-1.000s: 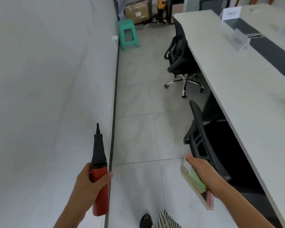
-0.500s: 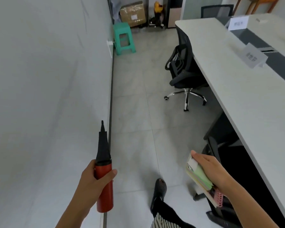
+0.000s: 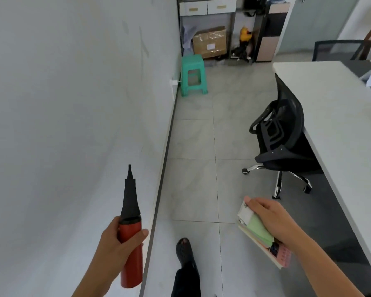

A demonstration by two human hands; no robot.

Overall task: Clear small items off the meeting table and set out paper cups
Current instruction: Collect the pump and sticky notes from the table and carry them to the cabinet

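Note:
My left hand (image 3: 118, 243) grips a red hand pump with a long black nozzle (image 3: 130, 232), held upright near the white wall. My right hand (image 3: 272, 219) holds a stack of notebooks and paper pads (image 3: 260, 234), green and white on top, pink at the near end. The long pale meeting table (image 3: 334, 129) runs along the right edge; both hands are left of it, over the tiled aisle. No paper cups are visible.
A black mesh office chair (image 3: 281, 138) is pushed against the table's side. Ahead stand a green plastic stool (image 3: 193, 75), a cardboard box (image 3: 210, 41) under a shelf unit, and a yellow toy (image 3: 245, 35). My dark shoe (image 3: 184, 251) steps on the tiles.
I have walked forward along the aisle: the stool, box and chair are nearer, and the closest chair has passed out of view. Both hands keep the same hold.

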